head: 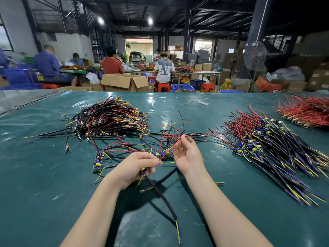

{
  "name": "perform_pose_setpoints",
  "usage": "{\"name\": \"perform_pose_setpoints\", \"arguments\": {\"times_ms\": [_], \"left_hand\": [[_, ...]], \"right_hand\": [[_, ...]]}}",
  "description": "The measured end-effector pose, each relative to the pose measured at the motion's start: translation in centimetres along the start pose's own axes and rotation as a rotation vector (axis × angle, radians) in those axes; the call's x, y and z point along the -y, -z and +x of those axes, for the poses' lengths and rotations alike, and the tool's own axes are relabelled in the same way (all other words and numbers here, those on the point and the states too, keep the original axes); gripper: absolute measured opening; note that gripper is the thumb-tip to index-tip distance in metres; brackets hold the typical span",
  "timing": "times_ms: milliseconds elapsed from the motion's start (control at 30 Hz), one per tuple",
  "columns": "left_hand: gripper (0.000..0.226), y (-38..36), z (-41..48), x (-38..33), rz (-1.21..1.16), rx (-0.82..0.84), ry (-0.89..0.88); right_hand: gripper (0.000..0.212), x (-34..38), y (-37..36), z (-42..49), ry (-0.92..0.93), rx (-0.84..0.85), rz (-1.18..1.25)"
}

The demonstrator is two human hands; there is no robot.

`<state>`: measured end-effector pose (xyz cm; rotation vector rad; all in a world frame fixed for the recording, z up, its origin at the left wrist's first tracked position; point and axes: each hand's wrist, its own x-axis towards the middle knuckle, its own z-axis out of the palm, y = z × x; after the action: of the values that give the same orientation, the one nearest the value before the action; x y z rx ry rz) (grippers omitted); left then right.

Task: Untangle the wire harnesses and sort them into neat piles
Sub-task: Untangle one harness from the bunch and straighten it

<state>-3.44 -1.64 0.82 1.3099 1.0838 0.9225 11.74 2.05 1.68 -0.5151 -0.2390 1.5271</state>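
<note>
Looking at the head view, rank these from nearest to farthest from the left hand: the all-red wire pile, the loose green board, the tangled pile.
1. Loose green board, just left of the left hand.
2. Tangled pile, farther back on the left.
3. All-red wire pile, far right.
</note>
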Motion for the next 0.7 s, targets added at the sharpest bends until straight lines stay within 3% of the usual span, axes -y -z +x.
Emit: {"name": "perform_pose_setpoints", "arguments": {"times_ms": [200,333,433,567,700], "left_hand": [[0.012,0.0,-0.5,-0.2,0.005,0.135,0.043],[0.032,-0.2,-0.3,-0.3,0.074,0.051,0.003],[0.028,-0.6,-0.2,-0.5,0.171,-0.020,-0.059],[0.024,-1.0,-0.3,-0.6,0.202,-0.012,-0.061],[0.023,-0.8,-0.3,-0.5,0.228,-0.023,-0.067]], "right_hand": [[0.026,0.6,0.1,0.1,0.056,0.096,-0.044],[0.027,0.4,0.3,0.5,0.221,-0.016,-0.204],[0.027,0.8,0.6,0.7,0.331,-0.112,-0.337],[0.021,1.3,0.9,0.7,0.101,-0.193,-0.107],[0.019,1.7,1.1,0.5,-0.067,-0.172,0.037]]}}
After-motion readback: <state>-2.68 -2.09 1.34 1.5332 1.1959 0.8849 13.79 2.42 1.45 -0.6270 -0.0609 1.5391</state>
